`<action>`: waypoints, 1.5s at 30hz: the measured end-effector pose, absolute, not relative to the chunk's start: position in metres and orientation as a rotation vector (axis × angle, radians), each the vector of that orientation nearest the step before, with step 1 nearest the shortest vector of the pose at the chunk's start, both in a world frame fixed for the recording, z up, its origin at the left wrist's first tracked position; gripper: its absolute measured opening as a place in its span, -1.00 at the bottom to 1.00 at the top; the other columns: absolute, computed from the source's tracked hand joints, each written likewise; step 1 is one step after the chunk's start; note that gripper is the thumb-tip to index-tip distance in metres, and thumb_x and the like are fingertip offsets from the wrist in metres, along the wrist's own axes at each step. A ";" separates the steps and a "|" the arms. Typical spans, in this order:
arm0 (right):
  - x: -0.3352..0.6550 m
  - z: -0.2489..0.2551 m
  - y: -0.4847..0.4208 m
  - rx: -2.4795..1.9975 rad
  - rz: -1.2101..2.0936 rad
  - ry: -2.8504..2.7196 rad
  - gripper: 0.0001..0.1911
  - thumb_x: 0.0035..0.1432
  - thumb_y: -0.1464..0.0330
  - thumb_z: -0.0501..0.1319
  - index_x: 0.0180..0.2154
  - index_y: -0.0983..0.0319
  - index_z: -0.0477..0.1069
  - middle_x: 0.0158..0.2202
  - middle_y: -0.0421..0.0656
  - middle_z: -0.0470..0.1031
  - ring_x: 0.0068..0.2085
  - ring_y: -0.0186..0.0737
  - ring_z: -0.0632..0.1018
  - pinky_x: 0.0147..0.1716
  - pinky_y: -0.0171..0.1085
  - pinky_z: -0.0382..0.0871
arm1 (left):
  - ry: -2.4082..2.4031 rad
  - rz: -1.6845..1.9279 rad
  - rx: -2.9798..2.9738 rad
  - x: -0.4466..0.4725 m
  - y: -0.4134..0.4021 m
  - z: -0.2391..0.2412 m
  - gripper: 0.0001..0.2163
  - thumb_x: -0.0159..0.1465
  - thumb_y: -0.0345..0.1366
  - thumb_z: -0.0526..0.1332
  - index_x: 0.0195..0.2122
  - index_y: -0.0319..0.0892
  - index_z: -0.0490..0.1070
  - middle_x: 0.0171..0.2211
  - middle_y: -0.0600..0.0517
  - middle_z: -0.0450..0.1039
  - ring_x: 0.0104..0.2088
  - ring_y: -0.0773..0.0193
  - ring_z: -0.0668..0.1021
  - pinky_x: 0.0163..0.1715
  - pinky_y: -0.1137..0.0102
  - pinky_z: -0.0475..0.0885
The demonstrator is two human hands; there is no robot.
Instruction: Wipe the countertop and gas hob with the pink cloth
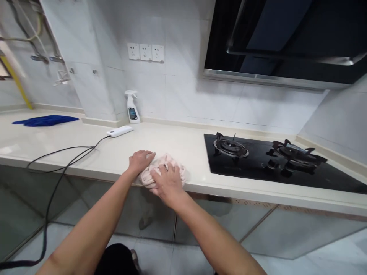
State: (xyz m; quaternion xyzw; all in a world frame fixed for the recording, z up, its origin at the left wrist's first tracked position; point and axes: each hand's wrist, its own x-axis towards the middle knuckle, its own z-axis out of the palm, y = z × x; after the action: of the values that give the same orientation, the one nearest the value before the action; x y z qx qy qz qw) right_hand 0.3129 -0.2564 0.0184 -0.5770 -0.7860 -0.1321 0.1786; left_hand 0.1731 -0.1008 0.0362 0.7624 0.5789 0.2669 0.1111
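Note:
A crumpled pale pink cloth [147, 178] lies bunched on the cream countertop, right at its front edge. My right hand [168, 181] presses down on top of it, fingers bent into the folds. At the cloth's upper left side is my left hand [140, 161], its thumb against the fabric and its fingers curled; their tips are partly hidden.
A black gas hob [252, 160] is set into the counter [183, 133] on the right, under a dark range hood [275, 42]. Behind stand a white spray bottle [132, 109] and a white power strip [120, 131] with a trailing black cable [61, 173]. A blue cloth [47, 120] lies far left.

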 end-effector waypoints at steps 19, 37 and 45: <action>0.705 -0.043 -0.467 -2.133 -0.681 -1.377 -0.54 0.13 0.00 0.16 -0.07 0.15 0.48 -0.01 0.09 0.56 0.09 0.18 0.52 0.19 0.15 0.31 | 1.724 0.290 2.726 0.177 -0.104 0.026 -0.38 0.36 0.15 -0.04 0.25 -0.15 0.39 0.27 -0.37 0.33 0.31 -0.31 0.35 0.25 -0.15 0.28; 0.476 0.048 -0.254 -1.928 -0.186 -1.975 -0.59 0.34 0.07 0.23 0.12 0.09 0.47 0.11 -0.07 0.51 0.09 0.00 0.47 0.07 -0.07 0.27 | 1.678 0.180 2.730 0.173 -0.103 0.034 -0.37 0.43 0.07 -0.15 0.35 -0.21 0.26 0.35 -0.38 0.23 0.34 -0.29 0.30 0.25 -0.16 0.21; 0.605 0.037 -0.326 -2.123 -0.332 -1.646 -0.72 0.29 0.23 0.21 -0.03 0.19 0.50 -0.04 -0.06 0.52 -0.06 -0.11 0.49 -0.08 -0.21 0.32 | 1.708 0.098 2.693 0.172 -0.103 0.041 -0.31 0.41 0.06 -0.21 0.42 -0.21 0.19 0.42 -0.35 0.16 0.41 -0.26 0.24 0.29 -0.15 0.17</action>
State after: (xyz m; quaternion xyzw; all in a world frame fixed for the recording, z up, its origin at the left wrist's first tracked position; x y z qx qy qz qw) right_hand 0.6050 -0.3259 0.0372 -0.7658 -0.5938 -0.1196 0.2159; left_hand 0.1719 -0.1026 0.0406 0.8438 0.5352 0.0307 -0.0247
